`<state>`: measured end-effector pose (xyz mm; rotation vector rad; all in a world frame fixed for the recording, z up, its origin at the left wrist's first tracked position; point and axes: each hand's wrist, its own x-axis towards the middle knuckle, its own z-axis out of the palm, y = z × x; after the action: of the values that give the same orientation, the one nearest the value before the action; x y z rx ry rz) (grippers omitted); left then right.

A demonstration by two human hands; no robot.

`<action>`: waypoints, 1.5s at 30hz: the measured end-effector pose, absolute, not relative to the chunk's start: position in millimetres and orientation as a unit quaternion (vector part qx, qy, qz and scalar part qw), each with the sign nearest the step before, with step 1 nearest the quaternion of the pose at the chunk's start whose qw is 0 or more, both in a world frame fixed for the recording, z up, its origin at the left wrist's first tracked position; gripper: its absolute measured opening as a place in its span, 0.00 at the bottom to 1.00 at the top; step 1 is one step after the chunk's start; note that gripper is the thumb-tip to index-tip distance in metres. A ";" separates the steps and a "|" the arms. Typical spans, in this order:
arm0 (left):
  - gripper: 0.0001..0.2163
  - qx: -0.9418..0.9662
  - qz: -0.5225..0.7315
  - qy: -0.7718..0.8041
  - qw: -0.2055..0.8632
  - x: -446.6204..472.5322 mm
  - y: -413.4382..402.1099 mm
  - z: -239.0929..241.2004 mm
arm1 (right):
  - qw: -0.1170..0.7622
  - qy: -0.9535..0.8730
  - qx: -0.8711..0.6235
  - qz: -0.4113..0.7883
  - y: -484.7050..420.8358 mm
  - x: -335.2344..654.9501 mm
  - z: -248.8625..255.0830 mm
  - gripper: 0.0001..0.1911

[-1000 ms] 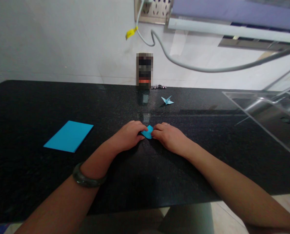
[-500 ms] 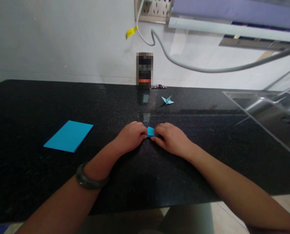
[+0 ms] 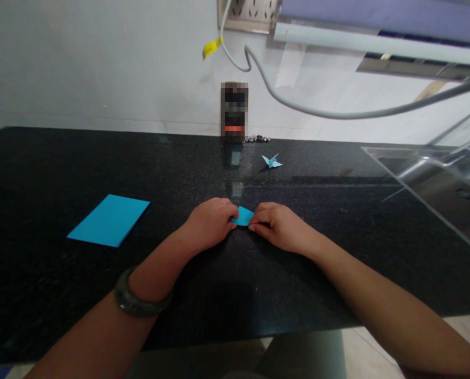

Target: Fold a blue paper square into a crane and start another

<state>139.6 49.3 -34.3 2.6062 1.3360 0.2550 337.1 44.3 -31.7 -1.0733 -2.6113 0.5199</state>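
Observation:
A small folded piece of blue paper [image 3: 243,216] lies on the black stone counter [image 3: 41,179] at its middle. My left hand [image 3: 210,222] pinches its left end with closed fingers. On its right end my right hand [image 3: 278,225] is closed in a pinch. Both hands rest low on the counter and hide most of the paper. A dark bangle [image 3: 137,300] circles my left wrist.
A stack of blue paper sheets [image 3: 109,227] lies to the left. A finished blue paper crane [image 3: 271,161] stands farther back, near a blurred-out upright object [image 3: 234,111] and some small dark beads [image 3: 257,139]. A steel sink [image 3: 436,184] is at the right. A grey cable [image 3: 317,108] hangs above.
The folded paper has turned a little between my fingers and shows more blue now. Both hands have stayed at the same spot, with the fingers shifting their pinch.

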 end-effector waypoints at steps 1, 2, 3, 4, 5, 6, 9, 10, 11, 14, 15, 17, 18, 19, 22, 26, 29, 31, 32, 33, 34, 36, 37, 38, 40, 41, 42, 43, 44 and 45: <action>0.05 0.882 0.088 0.452 0.104 139.1 49.4 -34.2 | 0.144 -0.897 -0.375 0.186 44.5 337.1 -32.2 0.07; 0.06 0.882 0.088 0.451 0.106 138.8 49.6 -34.1 | 0.153 -0.891 -0.382 0.191 44.5 336.8 -32.6 0.07; 0.05 0.881 0.086 0.452 0.108 138.6 49.8 -33.8 | 0.160 -0.886 -0.389 0.194 44.5 336.3 -33.0 0.06; 0.05 0.881 0.082 0.453 0.109 138.5 49.9 -33.4 | 0.165 -0.884 -0.393 0.194 44.4 335.7 -33.3 0.06; 0.04 0.881 0.077 0.455 0.109 138.6 49.9 -32.9 | 0.165 -0.883 -0.395 0.192 44.3 334.8 -33.5 0.06; 0.04 0.880 0.073 0.456 0.109 138.9 49.8 -32.4 | 0.162 -0.884 -0.396 0.188 44.2 333.8 -33.8 0.07; 0.05 0.880 0.066 0.458 0.105 139.8 49.2 -31.9 | 0.142 -0.886 -0.408 0.169 43.9 330.2 -34.7 0.09; 0.06 0.881 0.066 0.456 0.103 140.0 49.1 -32.3 | 0.137 -0.883 -0.417 0.165 43.9 328.9 -35.2 0.09; 0.06 0.882 0.066 0.455 0.103 140.2 49.2 -33.0 | 0.134 -0.879 -0.427 0.162 44.1 327.6 -35.7 0.09; 0.07 0.882 0.067 0.455 0.106 140.6 49.6 -36.1 | 0.125 -0.864 -0.460 0.162 44.8 323.8 -37.1 0.09; 0.08 0.880 0.070 0.457 0.107 140.7 49.7 -37.1 | 0.121 -0.860 -0.469 0.160 45.1 322.6 -37.4 0.09; 0.09 0.876 0.075 0.464 0.107 141.0 50.0 -38.9 | 0.112 -0.855 -0.484 0.149 45.7 320.3 -37.4 0.10; 0.09 0.875 0.077 0.466 0.108 141.2 50.0 -39.6 | 0.108 -0.854 -0.489 0.142 46.0 319.4 -37.3 0.10; 0.09 0.873 0.078 0.468 0.109 141.4 50.0 -40.3 | 0.105 -0.852 -0.494 0.135 46.3 318.6 -37.1 0.10; 0.10 0.873 0.076 0.469 0.108 141.7 50.0 -42.7 | 0.096 -0.849 -0.505 0.121 47.5 317.4 -36.5 0.10; 0.09 0.873 0.081 0.472 0.092 141.1 49.9 -46.9 | 0.080 -0.845 -0.516 0.115 49.5 317.5 -36.5 0.10; 0.09 0.867 0.075 0.486 0.080 140.3 49.7 -48.3 | 0.073 -0.843 -0.522 0.105 50.3 317.3 -36.9 0.10; 0.09 0.862 0.070 0.496 0.078 140.1 49.6 -48.0 | 0.068 -0.844 -0.524 0.098 50.5 317.1 -37.2 0.09; 0.09 0.860 0.069 0.499 0.079 140.1 49.6 -47.7 | 0.066 -0.844 -0.524 0.096 50.6 317.0 -37.4 0.09; 0.08 0.859 0.069 0.500 0.082 140.1 49.8 -47.4 | 0.063 -0.844 -0.525 0.096 50.7 317.1 -37.4 0.09; 0.08 0.859 0.070 0.501 0.084 140.1 50.0 -47.2 | 0.060 -0.843 -0.525 0.096 50.8 317.1 -37.5 0.09; 0.08 0.859 0.074 0.498 0.089 139.8 50.9 -47.1 | 0.053 -0.843 -0.526 0.097 51.0 317.5 -37.4 0.08; 0.08 0.860 0.075 0.497 0.092 139.3 51.5 -47.0 | 0.052 -0.844 -0.526 0.097 51.1 317.8 -37.3 0.08; 0.08 0.859 0.076 0.497 0.097 138.7 52.0 -46.8 | 0.051 -0.845 -0.525 0.095 51.2 318.1 -37.2 0.08; 0.08 0.855 0.077 0.501 0.110 136.9 52.9 -45.6 | 0.052 -0.847 -0.522 0.091 51.3 318.5 -37.0 0.08; 0.08 0.852 0.078 0.504 0.118 135.8 53.2 -44.7 | 0.051 -0.847 -0.521 0.090 51.3 318.6 -36.8 0.08; 0.08 0.850 0.082 0.505 0.126 134.9 53.4 -43.6 | 0.050 -0.847 -0.521 0.089 51.2 318.7 -36.7 0.08; 0.07 0.849 0.086 0.504 0.135 134.2 53.6 -42.4 | 0.049 -0.847 -0.521 0.089 51.2 318.6 -36.6 0.08; 0.07 0.848 0.091 0.503 0.143 133.9 53.7 -41.4 | 0.049 -0.847 -0.521 0.089 51.2 318.5 -36.5 0.08; 0.07 0.847 0.096 0.500 0.151 134.3 53.8 -40.6 | 0.050 -0.848 -0.521 0.089 51.2 318.4 -36.4 0.08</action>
<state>134.3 53.8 -40.6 2.4323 1.4358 0.2756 318.4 51.2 -36.4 -1.5863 -2.5819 0.2706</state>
